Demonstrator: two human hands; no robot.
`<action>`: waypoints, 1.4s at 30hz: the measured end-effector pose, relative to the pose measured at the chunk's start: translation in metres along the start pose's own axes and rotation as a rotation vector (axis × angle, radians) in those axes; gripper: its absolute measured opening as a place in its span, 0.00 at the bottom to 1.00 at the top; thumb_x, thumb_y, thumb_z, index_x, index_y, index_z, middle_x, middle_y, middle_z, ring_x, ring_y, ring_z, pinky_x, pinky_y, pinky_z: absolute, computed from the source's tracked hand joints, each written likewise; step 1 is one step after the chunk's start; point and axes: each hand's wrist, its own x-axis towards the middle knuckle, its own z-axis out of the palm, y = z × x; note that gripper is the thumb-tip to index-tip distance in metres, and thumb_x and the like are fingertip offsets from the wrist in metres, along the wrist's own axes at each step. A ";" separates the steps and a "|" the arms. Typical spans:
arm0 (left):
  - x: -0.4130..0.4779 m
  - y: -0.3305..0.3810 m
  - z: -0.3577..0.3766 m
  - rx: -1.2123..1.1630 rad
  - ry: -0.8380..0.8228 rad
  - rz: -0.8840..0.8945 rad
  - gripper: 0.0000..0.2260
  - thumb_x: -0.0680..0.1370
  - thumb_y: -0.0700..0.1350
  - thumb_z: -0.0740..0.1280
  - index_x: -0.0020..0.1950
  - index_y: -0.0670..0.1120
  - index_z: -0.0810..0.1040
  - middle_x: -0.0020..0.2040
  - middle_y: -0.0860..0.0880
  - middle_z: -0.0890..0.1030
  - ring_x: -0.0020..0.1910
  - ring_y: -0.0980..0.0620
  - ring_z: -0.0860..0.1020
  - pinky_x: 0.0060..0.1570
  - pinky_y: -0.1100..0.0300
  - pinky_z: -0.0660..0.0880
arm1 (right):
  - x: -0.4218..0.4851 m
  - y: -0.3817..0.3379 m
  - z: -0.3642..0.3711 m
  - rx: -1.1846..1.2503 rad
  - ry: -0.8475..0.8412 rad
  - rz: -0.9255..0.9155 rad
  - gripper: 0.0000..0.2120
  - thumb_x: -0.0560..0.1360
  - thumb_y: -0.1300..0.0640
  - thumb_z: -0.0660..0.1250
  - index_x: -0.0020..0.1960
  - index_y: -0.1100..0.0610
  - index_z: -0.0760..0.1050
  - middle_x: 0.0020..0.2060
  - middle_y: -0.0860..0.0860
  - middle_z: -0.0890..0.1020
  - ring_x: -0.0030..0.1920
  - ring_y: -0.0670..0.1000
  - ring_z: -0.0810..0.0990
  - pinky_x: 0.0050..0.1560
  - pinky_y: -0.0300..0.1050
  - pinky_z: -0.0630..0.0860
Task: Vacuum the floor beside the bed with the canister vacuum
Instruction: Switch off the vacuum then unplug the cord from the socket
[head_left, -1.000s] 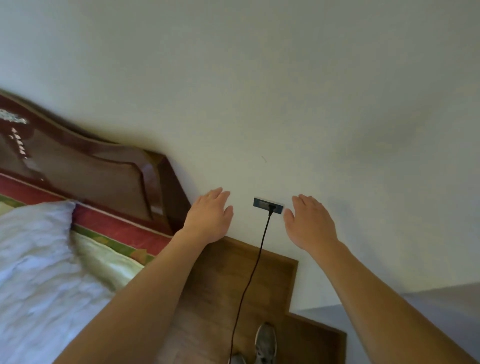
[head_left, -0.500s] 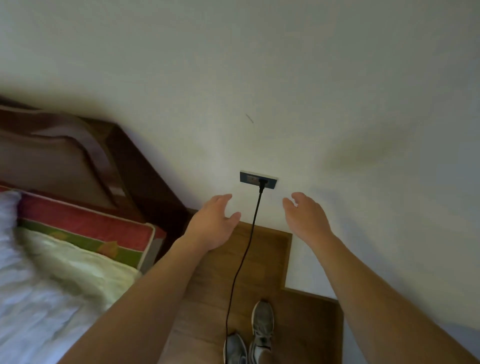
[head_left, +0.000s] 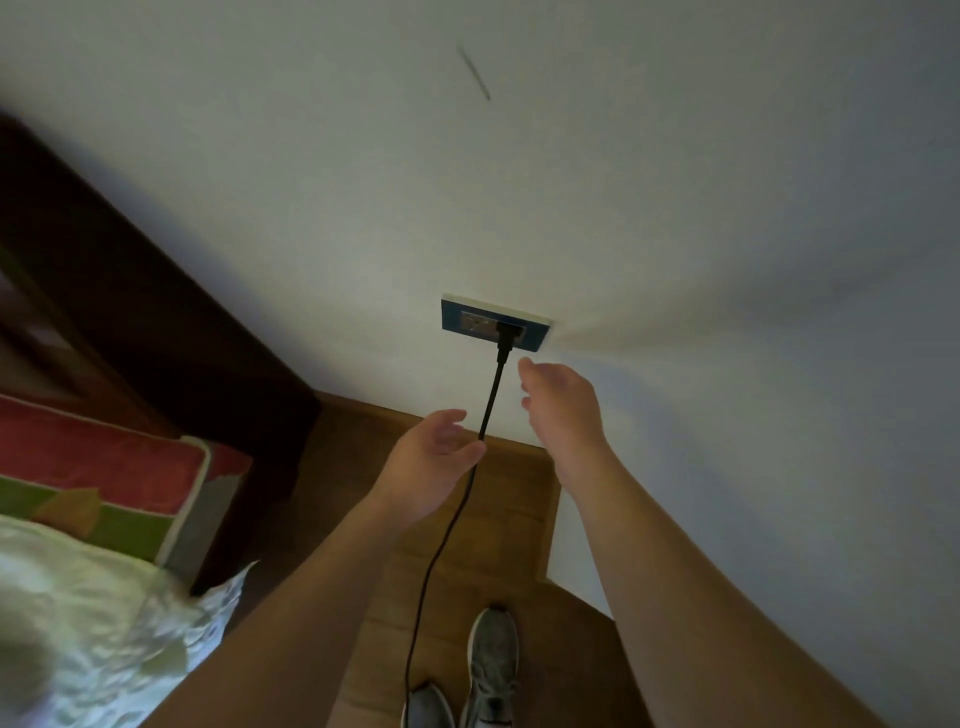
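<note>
Left hand (head_left: 431, 460) and right hand (head_left: 563, 405), fingers loose, flank the plugged-in cord (head_left: 492, 395).

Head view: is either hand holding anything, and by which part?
Nothing is held. The left hand lies open beside the black cord, thumb at it without closing; the right hand is open, near the plug in the wall socket.

Grey shoes (head_left: 491, 662); scuffed white wall (head_left: 675, 156)

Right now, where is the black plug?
In the head view the black plug sits in the right side of the blue wall outlet, just above the right hand, with the left hand lower left.
</note>
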 end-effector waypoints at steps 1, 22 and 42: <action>0.005 -0.005 0.004 -0.015 -0.003 0.001 0.24 0.79 0.50 0.72 0.73 0.53 0.71 0.62 0.56 0.80 0.60 0.56 0.80 0.57 0.61 0.78 | 0.004 0.003 0.004 0.034 0.000 0.008 0.23 0.79 0.40 0.62 0.68 0.51 0.74 0.62 0.49 0.79 0.61 0.51 0.78 0.65 0.55 0.76; 0.005 -0.013 0.017 -0.092 0.007 0.132 0.06 0.80 0.41 0.69 0.48 0.48 0.84 0.41 0.49 0.84 0.42 0.50 0.82 0.50 0.50 0.82 | 0.023 -0.012 0.021 0.413 -0.057 -0.071 0.08 0.81 0.55 0.65 0.46 0.55 0.81 0.41 0.53 0.85 0.41 0.50 0.84 0.51 0.47 0.83; -0.029 -0.002 0.004 -0.285 -0.042 0.154 0.08 0.81 0.37 0.66 0.48 0.47 0.82 0.39 0.47 0.82 0.39 0.52 0.81 0.40 0.64 0.77 | 0.004 -0.027 0.030 0.425 0.078 0.000 0.10 0.82 0.56 0.64 0.42 0.52 0.77 0.38 0.53 0.83 0.40 0.49 0.81 0.55 0.53 0.82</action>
